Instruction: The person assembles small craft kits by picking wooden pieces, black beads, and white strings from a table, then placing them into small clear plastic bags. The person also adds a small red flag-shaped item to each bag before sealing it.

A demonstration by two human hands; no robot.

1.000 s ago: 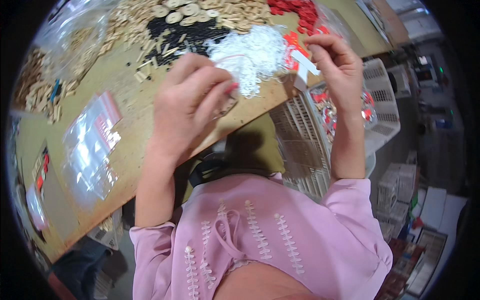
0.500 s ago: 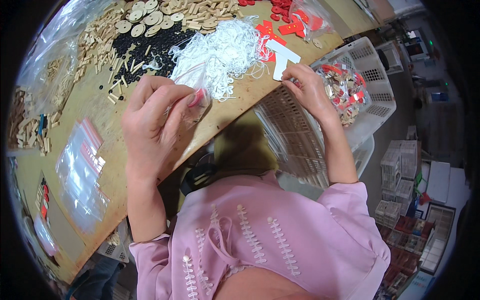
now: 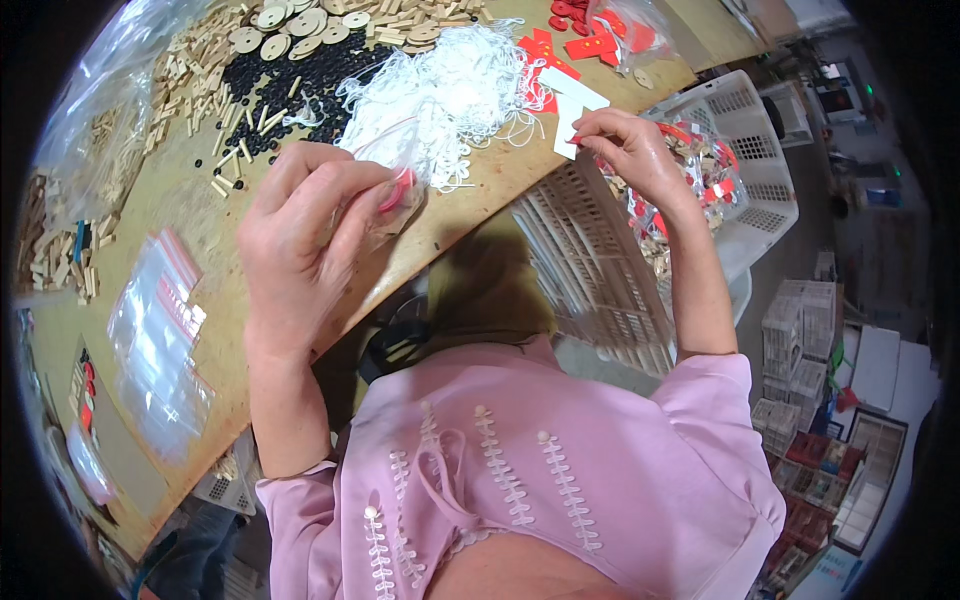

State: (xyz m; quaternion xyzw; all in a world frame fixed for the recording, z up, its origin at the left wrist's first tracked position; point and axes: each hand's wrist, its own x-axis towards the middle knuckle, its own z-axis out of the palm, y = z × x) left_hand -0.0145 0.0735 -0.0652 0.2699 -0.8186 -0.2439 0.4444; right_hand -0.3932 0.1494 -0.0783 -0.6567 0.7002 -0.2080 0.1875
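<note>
My left hand [image 3: 310, 220] is closed over the table's near edge. Between its thumb and fingers it pinches a small clear zip bag [image 3: 405, 205] with red and pale pieces inside. At the right, my right hand [image 3: 632, 155] has thumb and forefinger pressed together at the edge of a white card strip [image 3: 567, 122]. Another white strip [image 3: 575, 88] lies across that one's top. Beyond my hands, a tangled heap of white strings [image 3: 440, 95] lies on the table. Red cards [image 3: 543, 52] are beside it.
Black beads [image 3: 270, 85], wooden sticks [image 3: 185, 95] and wooden discs [image 3: 290, 25] are heaped at the far left. Flat zip bags [image 3: 160, 330] lie at the left. A white plastic basket [image 3: 765, 185] with filled bags [image 3: 715, 185] stands right of the table, by stacked crates [image 3: 590, 265].
My right hand has shifted slightly to the right at the white card strips. The left hand still pinches the zip bag in nearly the same place. The view has shifted a little.
</note>
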